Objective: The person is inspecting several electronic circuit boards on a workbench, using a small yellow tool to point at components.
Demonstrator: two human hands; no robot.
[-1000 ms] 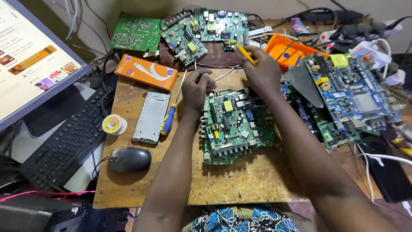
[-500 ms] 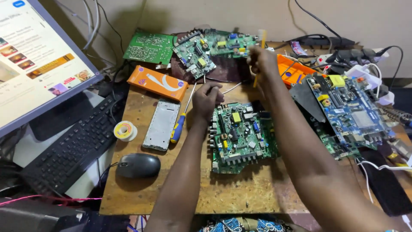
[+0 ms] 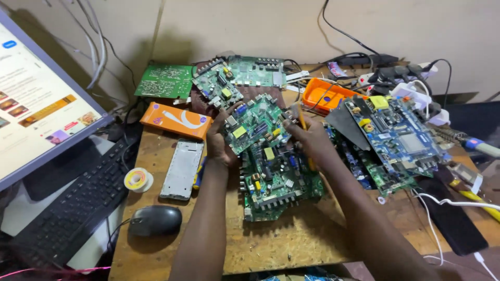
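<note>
My left hand (image 3: 220,141) grips the left edge of a small green circuit board (image 3: 254,124), which is lifted and tilted above the table. My right hand (image 3: 311,139) is shut on a thin yellow-handled tool (image 3: 301,121), and its fingertips press the small board's right edge. Right under both hands a larger green circuit board (image 3: 281,184) lies flat on the wooden table (image 3: 271,244). My forearms reach in from the bottom of the view.
A monitor (image 3: 41,104), black keyboard (image 3: 73,208), mouse (image 3: 155,219), solder spool (image 3: 138,179), silver phone frame (image 3: 182,169) and orange box (image 3: 176,119) fill the left. More boards (image 3: 165,80) lie behind. An orange tray (image 3: 328,93), blue board (image 3: 401,132) and cables crowd the right.
My hands have brought the small board forward from the back pile; it is now held up over the large board. The right hand has come back toward me with the tool.
</note>
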